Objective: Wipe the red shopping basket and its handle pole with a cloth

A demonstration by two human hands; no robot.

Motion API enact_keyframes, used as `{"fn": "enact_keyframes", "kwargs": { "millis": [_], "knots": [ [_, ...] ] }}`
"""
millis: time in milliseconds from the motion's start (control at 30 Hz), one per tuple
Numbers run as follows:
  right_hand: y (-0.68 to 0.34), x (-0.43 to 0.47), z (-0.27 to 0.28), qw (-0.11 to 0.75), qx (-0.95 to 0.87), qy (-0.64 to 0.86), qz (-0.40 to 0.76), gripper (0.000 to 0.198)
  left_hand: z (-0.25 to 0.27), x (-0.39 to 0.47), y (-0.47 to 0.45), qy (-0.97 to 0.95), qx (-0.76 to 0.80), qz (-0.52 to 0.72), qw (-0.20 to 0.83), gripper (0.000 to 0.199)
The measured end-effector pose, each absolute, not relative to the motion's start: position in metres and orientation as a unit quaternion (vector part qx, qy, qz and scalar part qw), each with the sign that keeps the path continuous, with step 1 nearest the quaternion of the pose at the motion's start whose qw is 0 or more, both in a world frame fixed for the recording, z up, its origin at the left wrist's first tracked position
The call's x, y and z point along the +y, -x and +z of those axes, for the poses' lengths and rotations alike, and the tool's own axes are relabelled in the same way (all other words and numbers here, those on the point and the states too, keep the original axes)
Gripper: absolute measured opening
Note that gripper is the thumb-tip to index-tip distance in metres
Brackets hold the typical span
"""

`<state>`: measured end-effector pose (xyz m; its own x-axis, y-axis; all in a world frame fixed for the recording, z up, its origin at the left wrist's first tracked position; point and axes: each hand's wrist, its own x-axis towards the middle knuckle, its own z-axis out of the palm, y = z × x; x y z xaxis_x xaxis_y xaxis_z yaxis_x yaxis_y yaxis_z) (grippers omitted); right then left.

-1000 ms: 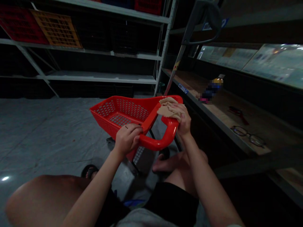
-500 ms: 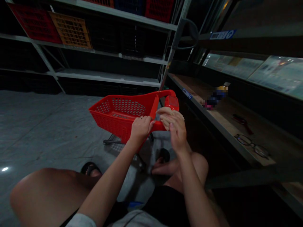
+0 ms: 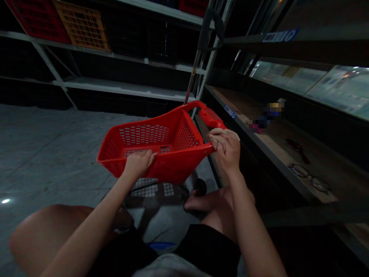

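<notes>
A red plastic shopping cart (image 3: 184, 163) with perforated walls stands side-on in front of my knees, its basket bare inside. My left hand (image 3: 138, 162) is closed over the near rim of the basket, fingers curled to the inner side. At the cart's handle end, my right hand (image 3: 230, 150) presses a beige cloth (image 3: 223, 135) onto the red frame near the corner of the handle (image 3: 211, 117). Part of the cloth is hidden under the fingers. Below the basket, the wheels and lower frame are partly in shadow.
On the right, a wooden shelf (image 3: 256, 148) holds eyeglasses (image 3: 309, 177), a dark red object (image 3: 296, 150) and a blurred bottle-like item (image 3: 266, 117). Behind the cart stands a metal rack with a yellow crate (image 3: 82, 27) and a red crate (image 3: 37, 19). A grey-handled pole (image 3: 192, 79) leans there.
The cart has turned, its near side now facing me more. My left hand has moved left along the rim. My right hand has shifted right with the cloth.
</notes>
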<state>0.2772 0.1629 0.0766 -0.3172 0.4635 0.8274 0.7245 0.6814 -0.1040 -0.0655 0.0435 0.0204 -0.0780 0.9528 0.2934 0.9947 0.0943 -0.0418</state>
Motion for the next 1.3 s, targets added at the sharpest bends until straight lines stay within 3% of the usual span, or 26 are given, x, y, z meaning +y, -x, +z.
{"fn": "enact_keyframes", "kwargs": {
  "millis": [167, 333, 500, 567, 667, 833, 1000, 1100, 1200, 1300],
  "knots": [
    [-0.226, 0.177, 0.054, 0.422, -0.790, 0.427, -0.126, 0.032, 0.016, 0.055, 0.016, 0.636, -0.755, -0.119, 0.107, 0.057],
    [-0.155, 0.126, 0.006, 0.398, -0.841, 0.365, -0.036, 0.036, 0.017, 0.058, -0.019, 0.633, -0.758, -0.139, 0.075, 0.055],
    [-0.166, 0.122, -0.024, 0.384, -0.869, 0.313, -0.009, 0.043, 0.016, 0.043, -0.029, 0.647, -0.749, -0.130, 0.069, 0.050],
    [-0.186, 0.143, -0.025, 0.410, -0.853, 0.324, -0.020, 0.046, 0.015, 0.037, -0.033, 0.646, -0.749, -0.124, 0.080, 0.052],
    [-0.212, 0.181, -0.013, 0.520, -0.739, 0.428, -0.018, 0.052, 0.013, 0.032, -0.038, 0.634, -0.760, -0.109, 0.094, 0.054],
    [-0.213, 0.218, -0.013, 0.648, -0.592, 0.472, 0.083, 0.060, 0.011, 0.034, -0.049, 0.618, -0.773, -0.090, 0.112, 0.055],
    [-0.174, 0.158, -0.111, 0.639, -0.474, 0.534, 0.285, 0.061, 0.011, 0.042, -0.057, 0.603, -0.785, -0.069, 0.124, 0.051],
    [-0.147, 0.109, -0.163, 0.625, -0.442, 0.555, 0.325, 0.055, 0.017, 0.044, -0.062, 0.602, -0.788, -0.061, 0.116, 0.048],
    [-0.130, 0.098, -0.161, 0.630, -0.413, 0.554, 0.354, 0.056, 0.029, 0.041, -0.057, 0.628, -0.772, -0.056, 0.080, 0.043],
    [-0.126, 0.123, -0.103, 0.649, -0.429, 0.530, 0.338, 0.059, 0.043, 0.033, -0.029, 0.707, -0.704, -0.069, -0.008, 0.042]
  ]
}}
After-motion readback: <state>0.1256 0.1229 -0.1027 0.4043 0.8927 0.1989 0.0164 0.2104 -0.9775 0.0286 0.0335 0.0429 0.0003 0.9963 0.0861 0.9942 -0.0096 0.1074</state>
